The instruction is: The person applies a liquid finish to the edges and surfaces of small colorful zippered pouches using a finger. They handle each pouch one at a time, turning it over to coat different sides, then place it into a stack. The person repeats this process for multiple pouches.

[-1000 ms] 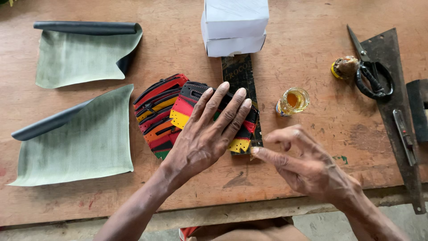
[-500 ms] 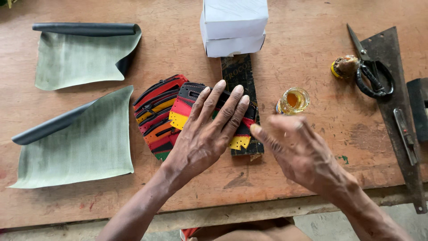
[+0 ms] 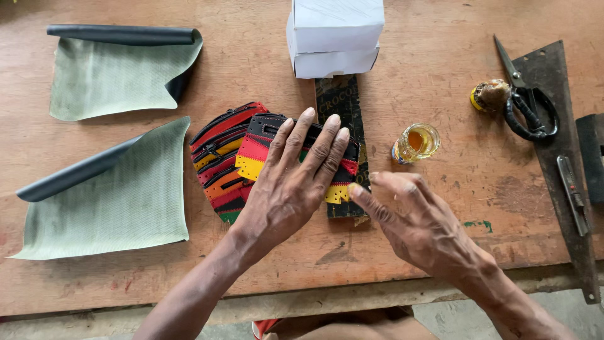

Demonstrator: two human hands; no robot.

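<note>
My left hand [image 3: 291, 179] lies flat, fingers spread, on top of a striped red, yellow, black and green leather piece [image 3: 258, 154] that rests on a fanned stack of similar striped pieces [image 3: 217, 148]. Under the right end of the piece lies a dark flat strip [image 3: 341, 101]. My right hand [image 3: 418, 223] is beside it, fingers slightly apart, with a fingertip touching the yellow lower right corner of the top piece. Neither hand grips anything.
Two pale green sheets with dark rolled edges [image 3: 113, 75] [image 3: 119, 195] lie at the left. White boxes [image 3: 333, 34] stand at the back. A small glass jar of amber liquid [image 3: 416, 142], black scissors [image 3: 525, 104], a small capped object [image 3: 487, 96] and a metal square [image 3: 566, 157] sit at the right on the wooden table [image 3: 440, 50].
My right hand has opened out from a pinched pose and shifted slightly, its fingertip now at the piece's corner. My left hand stays pressed flat.
</note>
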